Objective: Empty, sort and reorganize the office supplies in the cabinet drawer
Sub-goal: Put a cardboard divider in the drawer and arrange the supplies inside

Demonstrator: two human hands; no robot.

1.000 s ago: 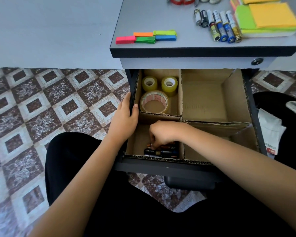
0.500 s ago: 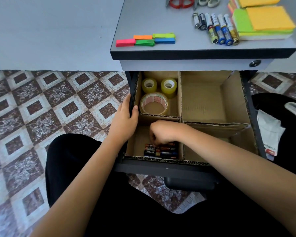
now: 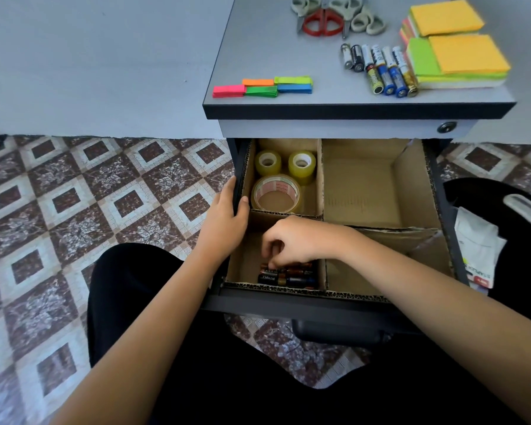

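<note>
Black batteries [image 3: 289, 277] half under right hand [image 3: 298, 240], grip unclear; left hand [image 3: 225, 218] holds drawer [image 3: 319, 305].

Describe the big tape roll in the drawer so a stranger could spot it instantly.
In the open cabinet drawer, cardboard dividers form compartments; go to the rear left one, past the left hand gripping the drawer's side. Of three rolls there, the big packing tape roll is nearest: wide, lying flat, red print inside its core, while two small yellowish tape rolls sit behind it.
</note>
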